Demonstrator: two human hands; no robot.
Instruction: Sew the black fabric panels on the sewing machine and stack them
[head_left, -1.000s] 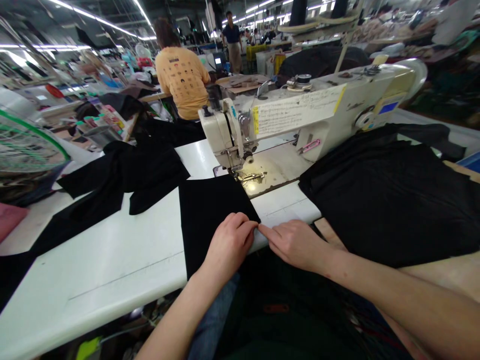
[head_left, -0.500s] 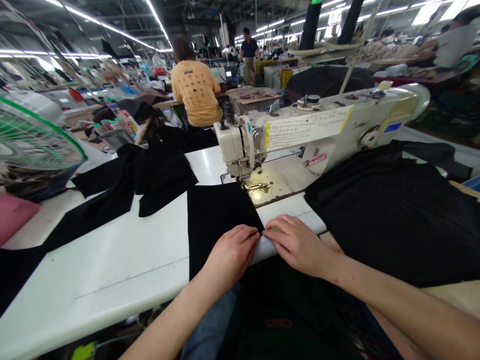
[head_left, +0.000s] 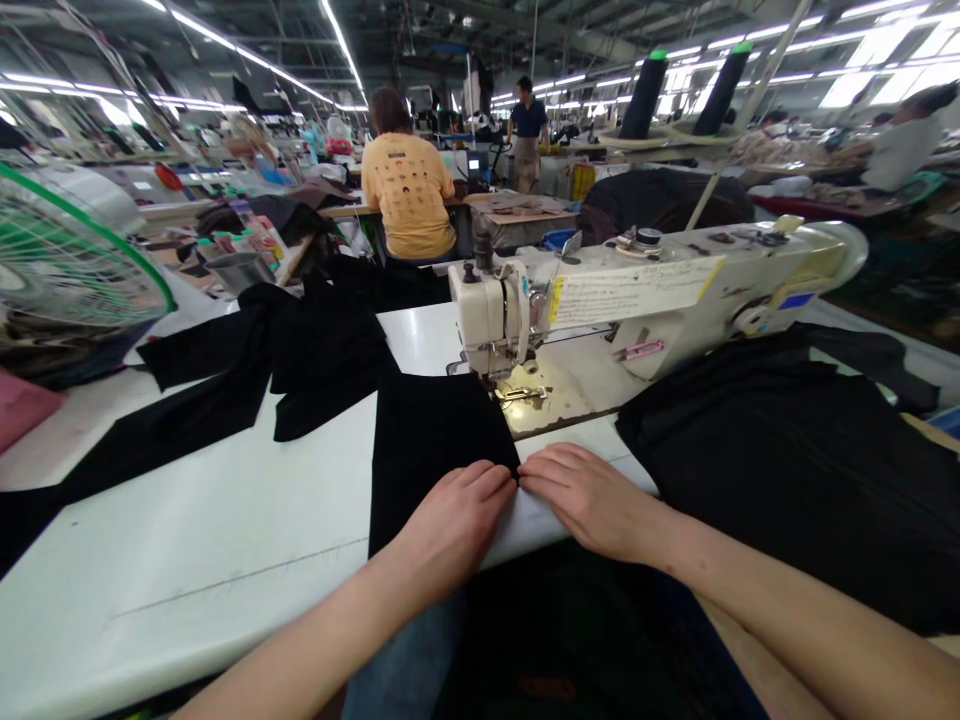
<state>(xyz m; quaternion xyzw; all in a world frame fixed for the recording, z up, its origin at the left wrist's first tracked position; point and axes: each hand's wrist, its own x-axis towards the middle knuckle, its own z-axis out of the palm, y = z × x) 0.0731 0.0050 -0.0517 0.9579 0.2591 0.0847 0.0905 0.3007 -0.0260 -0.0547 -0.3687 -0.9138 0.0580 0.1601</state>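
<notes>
Your left hand (head_left: 454, 518) lies flat on a black fabric panel (head_left: 431, 450), open with the fingers together, and its fingertips (head_left: 502, 476) reach the panel's near right corner. Your right hand (head_left: 585, 500) is open and flat too, resting mostly on the bare surface (head_left: 225, 520), with its fingertips (head_left: 529, 478) at that same corner from the other side, so the two hands almost meet there. Neither hand clearly pinches the cloth. The panel runs away from your hands across the white surface to just beside the presser foot (head_left: 521, 392) of a cream industrial sewing machine (head_left: 487, 320). A large heap of black fabric (head_left: 780, 480) lies to the right of your right hand, and looser black cloth pieces (head_left: 315, 370) lie to the left of the panel, close against its far left edge. Beyond the machine, a person in a yellow T-shirt (head_left: 409, 195) sits with their back to you, and a green-rimmed fan (head_left: 67, 250) stands off to your left.
</notes>
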